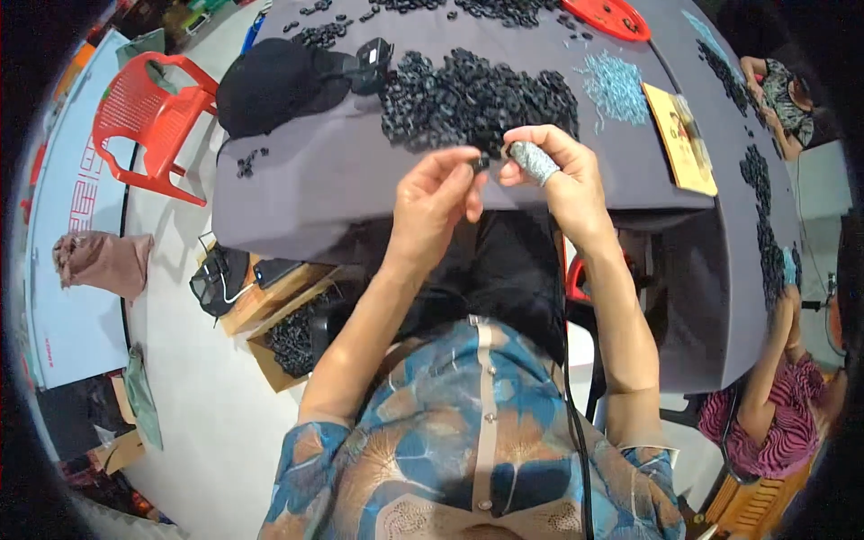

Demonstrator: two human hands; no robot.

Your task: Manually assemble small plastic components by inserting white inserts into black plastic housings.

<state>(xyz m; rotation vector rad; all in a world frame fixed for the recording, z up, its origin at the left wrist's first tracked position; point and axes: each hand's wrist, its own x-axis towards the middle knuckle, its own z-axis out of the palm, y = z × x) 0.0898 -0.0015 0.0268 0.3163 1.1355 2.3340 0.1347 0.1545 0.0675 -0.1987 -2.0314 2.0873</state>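
Note:
Above the near edge of the grey-covered table, my left hand [432, 200] pinches a small black part [480, 165] between thumb and fingers. Close to its right, my right hand [576, 184] has thumb and forefinger drawn together. A speckled grey wrap [535, 163] covers the right thumb. Whatever lies at those right fingertips is too small to make out. Just beyond both hands spreads a large heap of small black parts [472, 94]. To its right lies a loose pile of thin light-blue pieces [616, 87].
A black cap [279, 85] and a yellow booklet [681, 139] lie on the table [306, 193]. A red tray [612, 16] is at the far side. Left stands a red plastic chair [148, 121]; a box of black parts [292, 342] is below. Two other people work at right.

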